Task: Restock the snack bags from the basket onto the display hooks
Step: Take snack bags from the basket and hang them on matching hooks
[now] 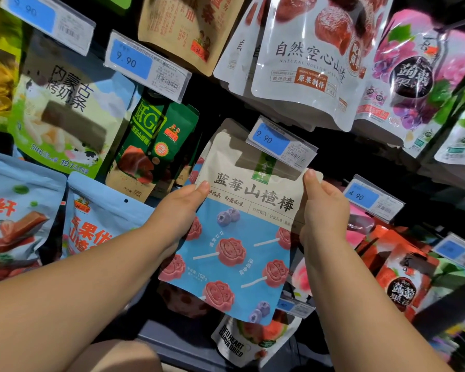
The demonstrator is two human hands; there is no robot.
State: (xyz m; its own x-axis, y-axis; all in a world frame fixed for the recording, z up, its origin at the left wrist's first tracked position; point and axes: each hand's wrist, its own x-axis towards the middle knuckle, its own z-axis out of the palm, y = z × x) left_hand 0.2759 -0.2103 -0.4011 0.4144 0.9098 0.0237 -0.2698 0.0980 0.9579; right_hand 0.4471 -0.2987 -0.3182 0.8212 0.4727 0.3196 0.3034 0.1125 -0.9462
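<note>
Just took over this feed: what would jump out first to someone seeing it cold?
The beige-and-blue snack bag at centre stands out: the left hand grips its left edge, the right hand its right edge. A blue 9.90 price tag overlaps its top right corner. Other snack bags hang all around.

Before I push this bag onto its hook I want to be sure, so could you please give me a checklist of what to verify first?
1. The left hand grips the left edge of the blueberry hawthorn lollipop bag: ok.
2. The right hand grips the bag's right edge: ok.
3. Printed front faces outward, text right way up: ok.
4. Bag top is tucked behind the 9.90 price tag: ok.
5. Hang hole lined up with the hook: cannot tell, both are hidden behind the tag.
</note>
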